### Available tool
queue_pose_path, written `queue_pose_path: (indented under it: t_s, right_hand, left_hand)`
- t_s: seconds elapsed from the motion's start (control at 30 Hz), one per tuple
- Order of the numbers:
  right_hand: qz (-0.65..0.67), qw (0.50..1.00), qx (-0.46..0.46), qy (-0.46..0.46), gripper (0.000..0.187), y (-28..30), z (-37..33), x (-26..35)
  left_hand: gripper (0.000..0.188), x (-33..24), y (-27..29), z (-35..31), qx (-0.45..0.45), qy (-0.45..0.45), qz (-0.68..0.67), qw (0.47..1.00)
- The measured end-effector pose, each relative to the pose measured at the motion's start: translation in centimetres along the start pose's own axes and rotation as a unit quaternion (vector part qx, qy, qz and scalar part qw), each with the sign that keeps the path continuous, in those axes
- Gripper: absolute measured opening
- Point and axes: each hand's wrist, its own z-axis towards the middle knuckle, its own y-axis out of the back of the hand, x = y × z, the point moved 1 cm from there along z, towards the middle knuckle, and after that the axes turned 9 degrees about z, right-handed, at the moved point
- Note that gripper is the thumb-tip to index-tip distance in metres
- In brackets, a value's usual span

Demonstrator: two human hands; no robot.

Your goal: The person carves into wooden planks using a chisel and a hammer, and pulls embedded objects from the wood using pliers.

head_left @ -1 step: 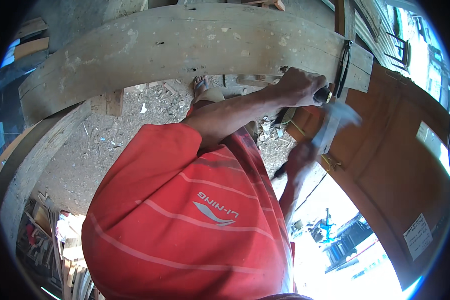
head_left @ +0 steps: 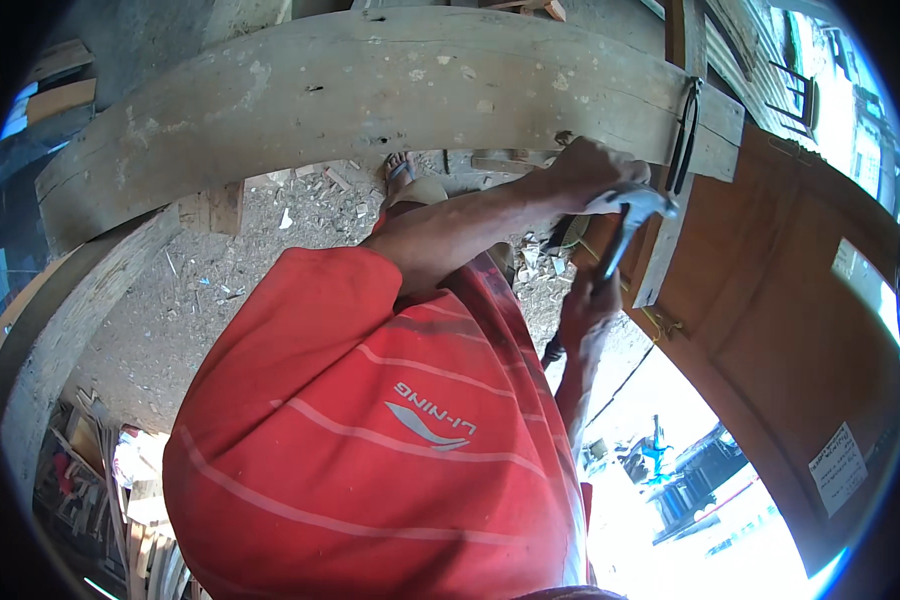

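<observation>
My right hand (head_left: 587, 312) is wrapped round the handle of a claw hammer (head_left: 630, 220). The metal hammer head is right at my left fist, over the end of the tool held there. My left hand (head_left: 595, 168) is closed beside the near edge of a long, weathered wooden plank (head_left: 450, 85). It grips what looks like a chisel; its dark handle end shows in the earlier picture but is now covered by the hammer head, and its blade is hidden. A narrow black tool (head_left: 684, 138) hangs over the plank's right end, close to my left fist.
Another thick timber (head_left: 80, 315) slants down at the left. Upright wooden pieces (head_left: 660, 255) stand under the plank's right end, beside a large brown panel (head_left: 780, 290). Wood chips (head_left: 300, 230) litter the ground. Offcuts (head_left: 85, 470) are piled at lower left.
The hammer has swung left from beyond my left fist, and its head is now at the fist. My right hand has shifted slightly left; my left hand has barely moved.
</observation>
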Motion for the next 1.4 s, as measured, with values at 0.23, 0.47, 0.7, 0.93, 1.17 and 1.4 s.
queue_pose_path:
  t_s: [0.23, 0.47, 0.7, 0.93, 1.17, 1.4]
  right_hand:
    - [0.283, 0.931, -0.137, 0.184, 0.032, 4.5, 0.3, 3.1]
    - [0.383, 0.897, -0.198, 0.094, 0.028, 5.1, 1.8, 0.4]
    - [0.395, 0.911, -0.109, 0.042, 0.026, 3.1, 1.8, -3.8]
    - [0.430, 0.891, -0.138, 0.046, 0.032, 3.5, 2.9, -5.4]
    - [0.468, 0.872, -0.141, -0.025, 0.027, 4.1, 4.6, -7.6]
    - [0.500, 0.857, -0.109, -0.061, 0.027, 5.2, 5.9, -10.6]
  left_hand:
    - [0.029, -0.3, -0.2, -0.9, 0.023, 0.037, 0.114, 0.993]
    - [0.012, -1.5, -0.6, -2.4, 0.002, -0.098, 0.198, 0.975]
    - [0.006, -0.6, -0.2, -1.9, 0.014, -0.202, 0.157, 0.967]
    - [0.026, -4.5, 0.9, 1.9, -0.009, -0.190, 0.059, 0.980]
    - [0.052, -2.9, 0.9, -1.0, -0.006, -0.053, 0.107, 0.993]
    - [0.047, -7.0, -0.4, -0.2, 0.040, -0.055, -0.015, 0.998]
